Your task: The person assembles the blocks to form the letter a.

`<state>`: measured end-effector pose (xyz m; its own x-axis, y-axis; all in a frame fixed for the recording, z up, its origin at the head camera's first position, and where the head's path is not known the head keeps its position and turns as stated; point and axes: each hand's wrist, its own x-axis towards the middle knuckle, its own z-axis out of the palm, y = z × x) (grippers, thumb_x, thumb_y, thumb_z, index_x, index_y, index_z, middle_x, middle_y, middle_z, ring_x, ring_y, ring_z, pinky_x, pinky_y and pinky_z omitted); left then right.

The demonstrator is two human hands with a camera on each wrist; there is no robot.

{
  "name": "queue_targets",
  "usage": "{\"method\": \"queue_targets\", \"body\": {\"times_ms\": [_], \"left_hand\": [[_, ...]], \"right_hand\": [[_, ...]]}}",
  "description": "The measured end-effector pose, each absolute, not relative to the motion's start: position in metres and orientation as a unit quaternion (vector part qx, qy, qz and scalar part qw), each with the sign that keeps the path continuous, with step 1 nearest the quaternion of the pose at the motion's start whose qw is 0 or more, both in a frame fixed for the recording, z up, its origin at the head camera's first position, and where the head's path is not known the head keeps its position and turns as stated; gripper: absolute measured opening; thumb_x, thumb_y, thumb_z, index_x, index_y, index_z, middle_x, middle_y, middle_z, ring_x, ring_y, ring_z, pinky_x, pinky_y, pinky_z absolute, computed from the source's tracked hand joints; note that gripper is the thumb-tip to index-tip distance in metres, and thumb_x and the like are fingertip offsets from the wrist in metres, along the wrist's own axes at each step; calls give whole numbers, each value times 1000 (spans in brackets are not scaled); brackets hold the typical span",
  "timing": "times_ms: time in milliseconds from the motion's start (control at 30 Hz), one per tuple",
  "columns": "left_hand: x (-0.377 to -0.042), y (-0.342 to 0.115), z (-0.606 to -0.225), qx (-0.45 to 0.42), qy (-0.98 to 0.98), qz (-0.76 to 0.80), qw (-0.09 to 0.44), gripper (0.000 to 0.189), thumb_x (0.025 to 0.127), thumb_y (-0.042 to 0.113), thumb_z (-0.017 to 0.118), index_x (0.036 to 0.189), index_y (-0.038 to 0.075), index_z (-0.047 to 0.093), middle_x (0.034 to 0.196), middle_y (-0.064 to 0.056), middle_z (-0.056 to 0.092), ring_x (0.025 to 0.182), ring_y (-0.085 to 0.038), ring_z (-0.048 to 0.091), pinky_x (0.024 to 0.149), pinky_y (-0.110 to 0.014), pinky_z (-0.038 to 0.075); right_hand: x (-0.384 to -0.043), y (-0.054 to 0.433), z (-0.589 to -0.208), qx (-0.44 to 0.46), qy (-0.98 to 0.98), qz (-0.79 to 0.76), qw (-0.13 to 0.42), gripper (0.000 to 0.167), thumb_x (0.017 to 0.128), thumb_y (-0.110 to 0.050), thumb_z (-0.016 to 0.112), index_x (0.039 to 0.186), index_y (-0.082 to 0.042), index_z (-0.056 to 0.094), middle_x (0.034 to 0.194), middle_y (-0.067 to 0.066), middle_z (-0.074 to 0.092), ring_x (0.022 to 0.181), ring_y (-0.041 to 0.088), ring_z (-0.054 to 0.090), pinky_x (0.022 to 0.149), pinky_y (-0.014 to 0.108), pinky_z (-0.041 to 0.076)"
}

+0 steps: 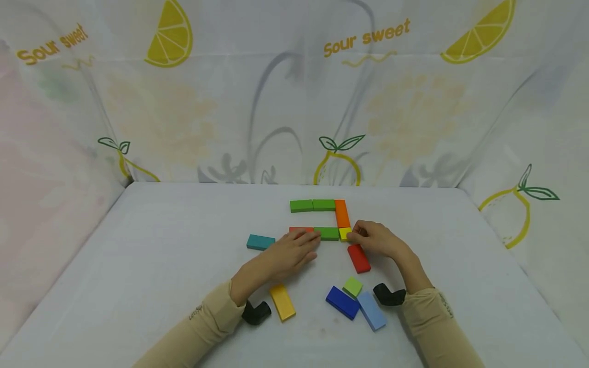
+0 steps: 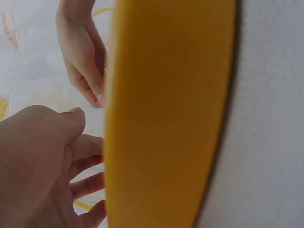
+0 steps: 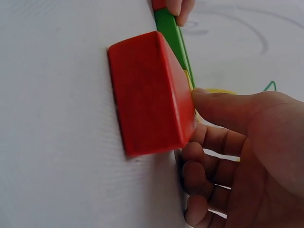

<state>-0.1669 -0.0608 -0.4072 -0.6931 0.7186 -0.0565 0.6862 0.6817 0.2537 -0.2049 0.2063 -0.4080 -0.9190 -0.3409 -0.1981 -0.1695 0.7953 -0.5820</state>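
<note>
In the head view my left hand (image 1: 291, 254) rests its fingertips on an orange-red block (image 1: 300, 229) and the near end of a green block (image 1: 327, 233). My right hand (image 1: 375, 238) has its thumb and forefinger at a small yellow block (image 1: 344, 234) and appears to pinch its right side. That block sits at the green block's right end, below an upright orange block (image 1: 342, 213). Two more green blocks (image 1: 313, 205) run left from the orange one's top. Just below the right hand lies a red block (image 1: 359, 258), large in the right wrist view (image 3: 145, 95).
A teal block (image 1: 260, 242) lies left of the left hand. Nearer are a yellow-orange block (image 1: 282, 302), a dark blue block (image 1: 342, 302), a lime block (image 1: 353, 287) and a light blue block (image 1: 372, 311). Black wrist cameras (image 1: 389, 295) hang beside the sleeves. Printed cloth backs the white table (image 1: 184, 214).
</note>
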Motion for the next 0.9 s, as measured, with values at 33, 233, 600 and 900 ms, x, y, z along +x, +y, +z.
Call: {"method": "queue_targets", "body": {"times_ms": [33, 233, 600, 900], "left_hand": [[-167, -60, -407, 383, 914, 106, 79, 50, 104, 39, 27, 148, 14, 33, 155, 0, 30, 142, -24, 26, 115, -44, 25], [-166, -58, -407, 384, 914, 98, 85, 52, 103, 40, 28, 148, 14, 31, 155, 0, 28, 142, -25, 25, 116, -42, 24], [-166, -57, -412, 398, 912, 77, 64, 52, 103, 41, 29, 148, 16, 33, 155, 0, 28, 140, -25, 28, 114, -45, 27], [-166, -58, -414, 403, 910, 77, 61, 51, 101, 44, 33, 147, 21, 35, 155, 0, 27, 141, -25, 25, 114, -44, 27]], "right_hand": [[-205, 206, -408, -137, 936, -290, 148, 27, 95, -34, 54, 92, -7, 58, 76, 2, 56, 69, 16, 48, 61, 27, 38], [-204, 204, -406, -136, 937, -285, 147, 27, 95, -33, 54, 91, -7, 58, 75, 2, 54, 68, 16, 48, 60, 27, 38], [-202, 202, -404, -112, 931, -307, 163, 28, 95, -34, 54, 103, -7, 50, 84, 6, 60, 70, 17, 50, 60, 27, 39], [-203, 203, -406, -113, 931, -311, 157, 26, 94, -32, 56, 104, -8, 52, 81, 5, 61, 68, 18, 49, 59, 28, 39]]}}
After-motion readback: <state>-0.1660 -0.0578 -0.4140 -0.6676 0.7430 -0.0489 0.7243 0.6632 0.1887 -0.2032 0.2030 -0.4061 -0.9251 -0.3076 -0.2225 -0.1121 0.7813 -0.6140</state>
